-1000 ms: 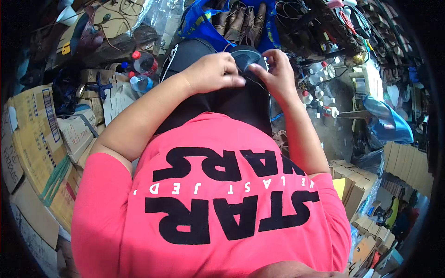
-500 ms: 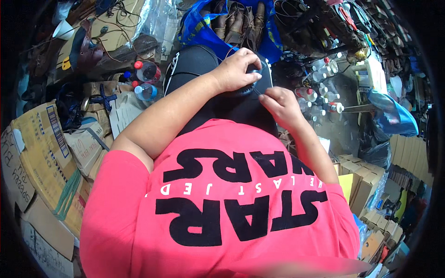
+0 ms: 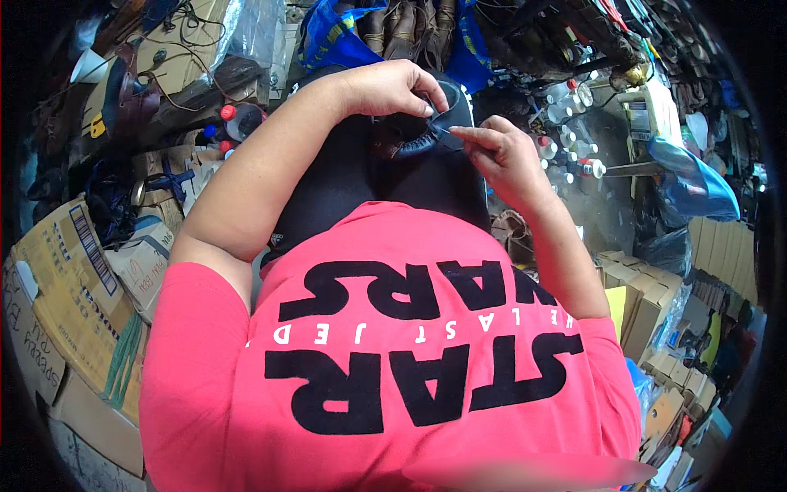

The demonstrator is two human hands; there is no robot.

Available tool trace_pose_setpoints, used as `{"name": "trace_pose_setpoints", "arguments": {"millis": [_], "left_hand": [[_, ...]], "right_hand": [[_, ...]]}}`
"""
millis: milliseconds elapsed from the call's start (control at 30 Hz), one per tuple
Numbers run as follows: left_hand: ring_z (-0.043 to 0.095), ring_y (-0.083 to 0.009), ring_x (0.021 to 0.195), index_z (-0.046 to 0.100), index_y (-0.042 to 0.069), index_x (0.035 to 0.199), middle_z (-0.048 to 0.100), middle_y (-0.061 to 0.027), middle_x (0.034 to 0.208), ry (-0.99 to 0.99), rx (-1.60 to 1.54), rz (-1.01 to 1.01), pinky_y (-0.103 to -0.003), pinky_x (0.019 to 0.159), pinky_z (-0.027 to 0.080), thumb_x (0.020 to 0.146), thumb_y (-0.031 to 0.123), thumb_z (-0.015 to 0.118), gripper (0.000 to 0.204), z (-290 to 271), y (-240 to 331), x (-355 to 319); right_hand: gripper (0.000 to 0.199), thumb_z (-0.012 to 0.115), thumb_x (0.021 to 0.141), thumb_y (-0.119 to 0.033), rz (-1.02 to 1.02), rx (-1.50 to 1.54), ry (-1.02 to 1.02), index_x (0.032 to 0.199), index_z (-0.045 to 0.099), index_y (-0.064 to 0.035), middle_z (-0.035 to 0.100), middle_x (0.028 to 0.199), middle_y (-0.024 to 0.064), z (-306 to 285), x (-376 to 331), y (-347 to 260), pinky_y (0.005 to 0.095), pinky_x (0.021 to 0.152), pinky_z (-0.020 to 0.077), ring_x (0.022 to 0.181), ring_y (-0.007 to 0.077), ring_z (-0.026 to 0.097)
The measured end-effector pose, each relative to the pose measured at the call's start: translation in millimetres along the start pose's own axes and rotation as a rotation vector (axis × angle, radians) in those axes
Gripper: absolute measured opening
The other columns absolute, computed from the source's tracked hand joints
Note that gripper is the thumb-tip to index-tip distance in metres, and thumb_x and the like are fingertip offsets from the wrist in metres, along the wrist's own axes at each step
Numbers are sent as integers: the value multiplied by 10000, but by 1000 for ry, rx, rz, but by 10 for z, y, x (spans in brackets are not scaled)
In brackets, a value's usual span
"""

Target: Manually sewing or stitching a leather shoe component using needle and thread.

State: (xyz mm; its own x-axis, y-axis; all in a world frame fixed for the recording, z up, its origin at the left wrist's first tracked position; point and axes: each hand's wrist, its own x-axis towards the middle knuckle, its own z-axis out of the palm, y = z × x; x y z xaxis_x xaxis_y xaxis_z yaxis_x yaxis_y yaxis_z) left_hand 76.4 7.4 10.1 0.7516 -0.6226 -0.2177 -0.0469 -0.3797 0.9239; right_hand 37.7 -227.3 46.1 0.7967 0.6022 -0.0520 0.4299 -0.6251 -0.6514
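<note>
On my lap, between my thighs, lies a dark leather shoe (image 3: 402,141) with a row of stitches along its edge. Part of it is hidden under my left hand. My left hand (image 3: 392,88) comes over its far side, thumb and forefinger bent together at the shoe's rim. A thin, needle-like tool (image 3: 443,129) points at the shoe from the right. My right hand (image 3: 498,149) pinches it between thumb and forefinger, the other fingers curled. The tool's tip at the shoe is too small to make out.
Beyond my knees stands a blue bag (image 3: 334,34) full of brown shoes (image 3: 403,33). Several plastic bottles (image 3: 566,135) stand on the floor at the right. Cardboard boxes (image 3: 78,271) are stacked at the left, more boxes (image 3: 635,299) at the right.
My left hand has moved left and a little farther away, uncovering more of the shoe. My right hand has shifted slightly up, its forefinger now stretched along the tool.
</note>
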Motion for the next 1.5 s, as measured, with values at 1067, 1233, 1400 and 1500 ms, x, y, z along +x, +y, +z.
{"name": "trace_pose_setpoints", "arguments": {"millis": [1067, 1233, 1400, 1500], "left_hand": [[537, -105, 935, 628, 40, 1055, 619, -9, 967, -163, -68, 83, -272, 900, 408, 788, 48, 642, 267, -37, -146, 162], [548, -107, 927, 641, 37, 1032, 630, -14, 954, -121, -81, 108, -268, 892, 414, 769, 22, 649, 263, -12, -178, 132], [554, -126, 937, 636, 31, 1025, 630, -41, 965, -45, -21, 93, -281, 896, 419, 758, 15, 640, 268, 41, -143, 83], [550, -194, 985, 616, 30, 1011, 595, -86, 998, 204, 168, 160, -310, 909, 417, 747, 10, 607, 265, 116, -113, -15]], "right_hand": [[236, 626, 817, -34, 123, 586, -375, 1036, 697, -85, 619, 978, 15, -3, 386, 626, 239, 864, 407, 932, 126, 549], [239, 636, 802, -16, 110, 669, -378, 1027, 698, -64, 658, 955, 18, 56, 426, 637, 241, 876, 414, 934, 112, 563], [135, 680, 787, -10, 243, 694, -207, 921, 699, -19, 665, 903, 13, 232, 344, 443, 221, 779, 475, 840, 77, 592], [105, 686, 788, -22, 136, 489, -102, 893, 686, -12, 612, 897, 22, 245, 297, 279, 224, 746, 479, 829, 90, 585]]}}
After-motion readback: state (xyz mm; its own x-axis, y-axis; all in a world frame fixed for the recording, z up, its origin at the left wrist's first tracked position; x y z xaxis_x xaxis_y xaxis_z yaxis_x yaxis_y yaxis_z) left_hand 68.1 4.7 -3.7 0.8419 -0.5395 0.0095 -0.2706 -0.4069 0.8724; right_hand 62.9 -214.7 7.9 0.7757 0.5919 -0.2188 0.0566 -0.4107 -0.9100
